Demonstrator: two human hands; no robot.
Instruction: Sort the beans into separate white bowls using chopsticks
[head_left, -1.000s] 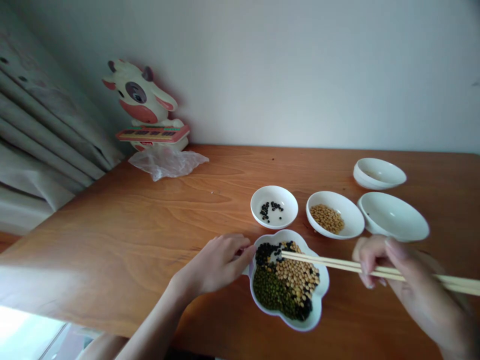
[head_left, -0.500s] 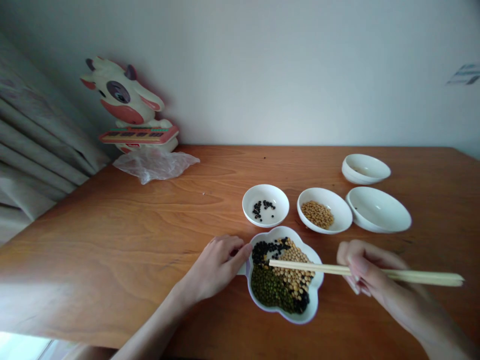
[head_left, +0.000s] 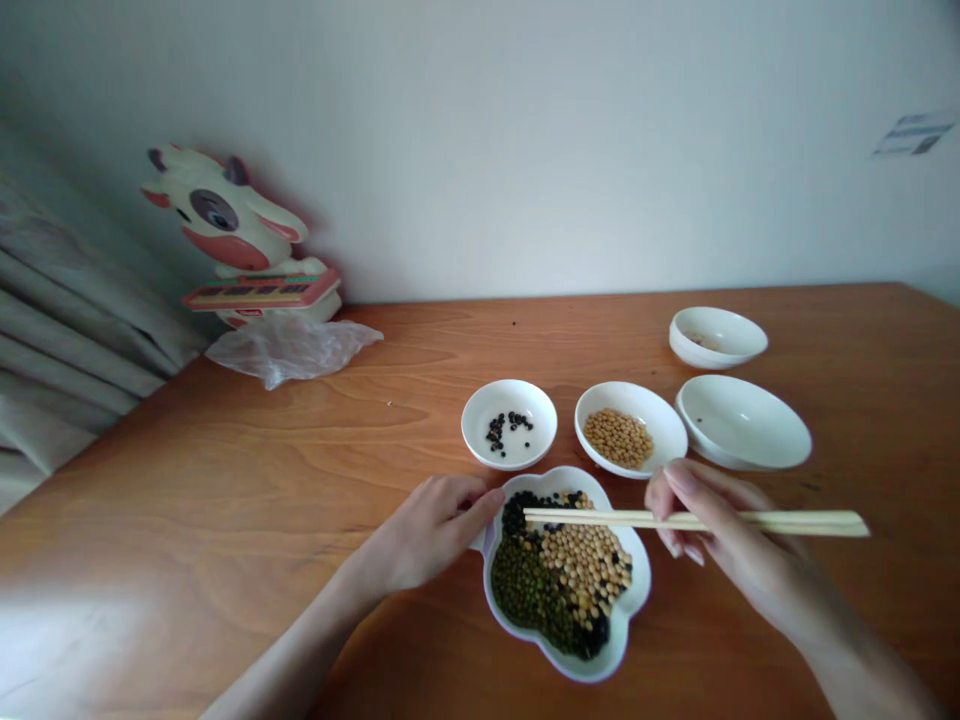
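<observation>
My left hand [head_left: 429, 532] is closed on the left edge of a flower-shaped dish [head_left: 638, 580], near its short handle, with the thumb on the rim. Green mung beans [head_left: 529, 590], yellow soybeans [head_left: 589, 565] and black beans [head_left: 516, 512] lie in it in partly mixed patches. Between the fingers of my right hand [head_left: 716, 525] is a pair of wooden chopsticks [head_left: 806, 523]. Their tips reach over the dish, by the black beans at its upper left. Whether a bean is between the tips, I cannot tell.
Behind the dish stand a white bowl [head_left: 480, 425] with some black beans and a bowl [head_left: 664, 420] of soybeans. Two more white bowls, one nearer [head_left: 757, 425] and one farther [head_left: 731, 350], are at the right. A cow toy keyboard [head_left: 247, 235] and a plastic bag [head_left: 292, 350] sit back left.
My right hand and the chopsticks have shifted left and slightly up, bringing the tips nearer the black beans. The whole view has shifted a little; my left hand stays on the dish.
</observation>
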